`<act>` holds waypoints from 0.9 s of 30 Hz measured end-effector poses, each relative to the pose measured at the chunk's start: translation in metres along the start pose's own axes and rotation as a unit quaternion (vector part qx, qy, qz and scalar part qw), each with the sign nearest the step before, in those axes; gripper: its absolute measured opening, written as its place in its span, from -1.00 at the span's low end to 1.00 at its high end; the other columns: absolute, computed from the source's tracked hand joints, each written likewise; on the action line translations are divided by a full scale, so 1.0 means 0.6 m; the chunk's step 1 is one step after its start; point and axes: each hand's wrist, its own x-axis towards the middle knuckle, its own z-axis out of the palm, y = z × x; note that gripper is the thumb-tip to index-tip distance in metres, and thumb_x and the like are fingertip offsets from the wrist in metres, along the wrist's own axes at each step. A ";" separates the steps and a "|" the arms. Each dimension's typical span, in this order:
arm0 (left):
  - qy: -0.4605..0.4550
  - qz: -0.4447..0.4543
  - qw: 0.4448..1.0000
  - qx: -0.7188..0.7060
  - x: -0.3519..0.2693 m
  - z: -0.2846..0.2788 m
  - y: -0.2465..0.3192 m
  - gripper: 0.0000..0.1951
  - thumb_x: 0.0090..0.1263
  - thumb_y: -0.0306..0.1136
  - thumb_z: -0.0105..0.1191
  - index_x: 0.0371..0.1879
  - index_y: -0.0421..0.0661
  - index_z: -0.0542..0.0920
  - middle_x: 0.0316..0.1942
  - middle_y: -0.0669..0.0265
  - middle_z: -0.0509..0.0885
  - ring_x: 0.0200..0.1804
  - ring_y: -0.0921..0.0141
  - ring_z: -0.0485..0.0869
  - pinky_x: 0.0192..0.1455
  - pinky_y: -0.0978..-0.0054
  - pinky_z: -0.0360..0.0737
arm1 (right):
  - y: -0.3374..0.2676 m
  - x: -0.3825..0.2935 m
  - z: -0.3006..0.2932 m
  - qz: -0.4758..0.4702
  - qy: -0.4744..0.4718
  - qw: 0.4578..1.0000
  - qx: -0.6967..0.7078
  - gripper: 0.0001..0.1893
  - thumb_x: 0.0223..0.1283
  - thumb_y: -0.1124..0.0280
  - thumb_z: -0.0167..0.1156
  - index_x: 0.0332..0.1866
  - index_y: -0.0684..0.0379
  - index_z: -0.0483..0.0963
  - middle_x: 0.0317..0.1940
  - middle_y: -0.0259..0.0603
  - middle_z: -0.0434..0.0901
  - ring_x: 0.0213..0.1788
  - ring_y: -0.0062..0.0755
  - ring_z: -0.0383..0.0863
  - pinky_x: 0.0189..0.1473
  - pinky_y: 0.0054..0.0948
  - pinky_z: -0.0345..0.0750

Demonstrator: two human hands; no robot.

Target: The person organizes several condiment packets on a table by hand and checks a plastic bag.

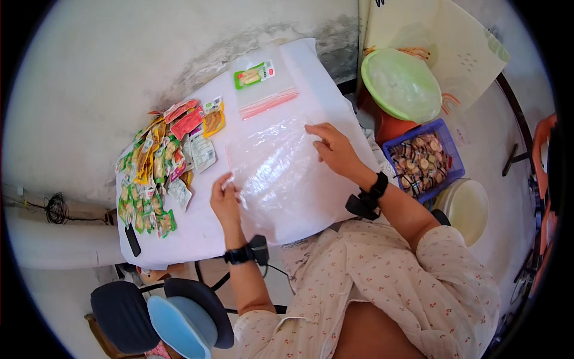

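A large clear plastic bag [273,166] lies flat on the white-covered table [206,238] before me, its film wrinkled and shiny. At the bag's left edge is my left hand [225,199], fingers loosely bent and nothing seen in them. My right hand [334,148] hovers by the upper right of the bag with the index finger stretched out and the others curled. Whether either hand touches the film is hard to tell. Beyond it rests a stack of zip bags [268,99] with red-pink closures. A green-edged snack packet [254,75] sits on that stack.
Several mixed snack packets [157,152] are heaped at the table's left, near a black phone-like object [132,241]. To the right stand a green basin [401,85], a blue-purple basket [423,159] of wrapped pieces and a pale round tub [466,211]. A light-blue basin [179,323] rests on a chair.
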 end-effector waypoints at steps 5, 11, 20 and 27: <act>-0.029 0.215 0.967 0.134 0.142 0.005 -0.007 -0.71 0.25 -0.58 -0.04 -0.04 -0.15 0.56 -0.12 0.19 0.58 -0.24 0.40 0.57 -0.19 0.54 0.52 | 0.053 0.058 0.020 -0.120 0.028 0.975 -0.186 -0.58 0.09 0.54 0.04 0.12 0.29 0.37 0.05 0.02 0.44 -0.02 -0.05 0.50 0.01 -0.29 0.47; -0.050 0.333 0.895 0.293 0.195 0.041 -0.023 -0.68 0.23 -0.54 0.00 -0.01 -0.13 0.54 -0.01 0.13 0.56 0.04 0.17 0.54 0.05 0.35 0.50 | 0.108 0.077 0.035 -0.097 0.034 0.940 -0.324 -0.58 0.11 0.46 0.05 0.12 0.29 0.31 0.16 0.08 0.37 0.00 0.07 0.51 0.02 -0.17 0.47; 0.019 0.278 0.859 0.429 0.164 0.055 -0.017 -0.63 0.23 -0.43 0.05 0.06 -0.08 0.52 0.12 0.11 0.46 0.08 0.15 0.52 0.11 0.32 0.47 | 0.084 0.067 0.041 -0.021 -0.004 0.930 -0.366 -0.54 0.12 0.41 0.06 0.16 0.30 0.28 0.26 0.10 0.26 -0.17 0.12 0.58 -0.09 -0.12 0.52; -0.147 0.429 0.797 0.399 0.053 0.087 0.005 -0.43 0.13 -0.30 0.21 0.18 -0.10 0.41 0.26 0.03 0.32 0.30 0.06 0.28 0.29 0.17 0.26 | 0.092 0.065 0.045 -0.032 -0.002 0.937 -0.348 -0.51 0.11 0.38 0.08 0.18 0.30 0.27 0.27 0.10 0.25 -0.14 0.13 0.57 -0.07 -0.11 0.51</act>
